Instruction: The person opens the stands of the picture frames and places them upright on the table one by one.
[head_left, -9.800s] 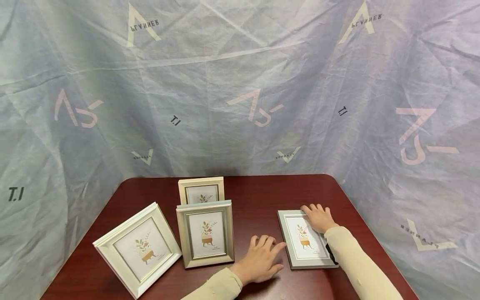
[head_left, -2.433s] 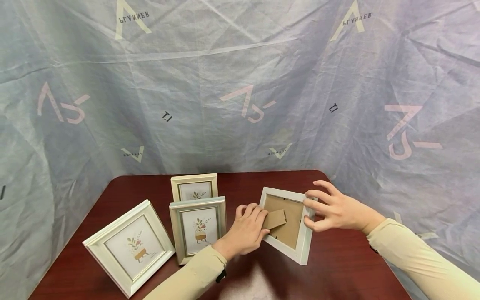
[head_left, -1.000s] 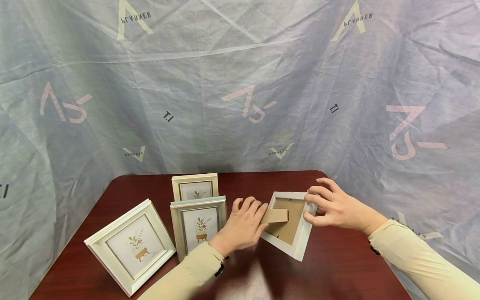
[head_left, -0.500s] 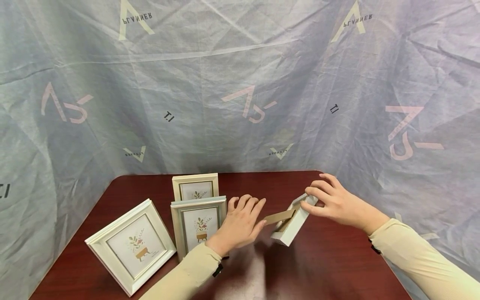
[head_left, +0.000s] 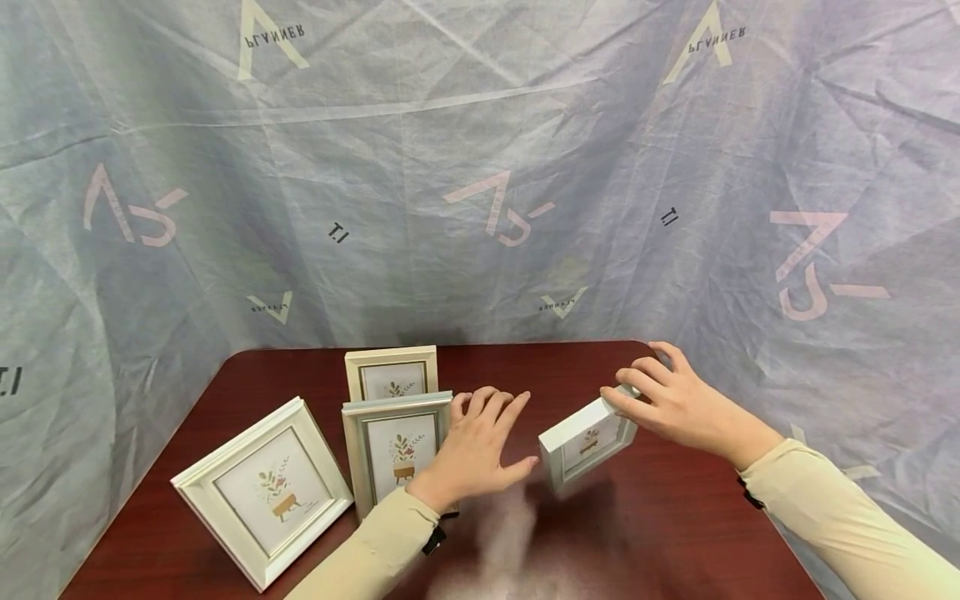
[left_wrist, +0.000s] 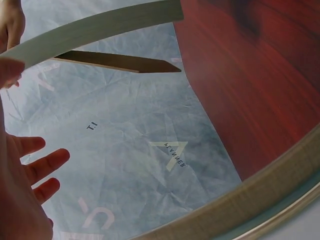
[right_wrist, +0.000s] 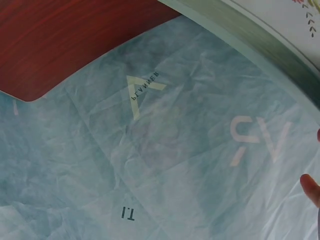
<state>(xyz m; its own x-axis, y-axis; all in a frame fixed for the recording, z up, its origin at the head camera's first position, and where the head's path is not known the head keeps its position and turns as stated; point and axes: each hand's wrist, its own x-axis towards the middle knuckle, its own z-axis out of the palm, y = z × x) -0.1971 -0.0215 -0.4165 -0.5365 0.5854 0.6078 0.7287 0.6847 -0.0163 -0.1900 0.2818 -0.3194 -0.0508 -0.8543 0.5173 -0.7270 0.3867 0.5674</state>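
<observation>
My right hand (head_left: 671,408) pinches a pale grey-white picture frame (head_left: 577,423) by its upper right edge. The frame hangs tilted over the table, a little blurred, its plant picture facing me. In the left wrist view its brown stand leg (left_wrist: 120,62) sticks out from the back. My left hand (head_left: 476,450) is spread, fingers extended, in front of the right side of a silver picture frame (head_left: 356,450). Its thumb tip is very near the held frame's left edge; I cannot tell whether they touch. The right wrist view shows part of a frame edge (right_wrist: 250,40) and a fingertip (right_wrist: 311,190).
A larger white picture frame (head_left: 225,517) stands angled at the left. Behind the silver frame is a cream picture frame (head_left: 352,367), partly hidden. All stand on a dark red table (head_left: 495,367), with a grey printed cloth (head_left: 420,208) hanging around it.
The held frame has turned from its brown back, through edge-on, to its picture side. My left hand has come off the stand leg, fingers spreading. My right hand keeps hold of the frame.
</observation>
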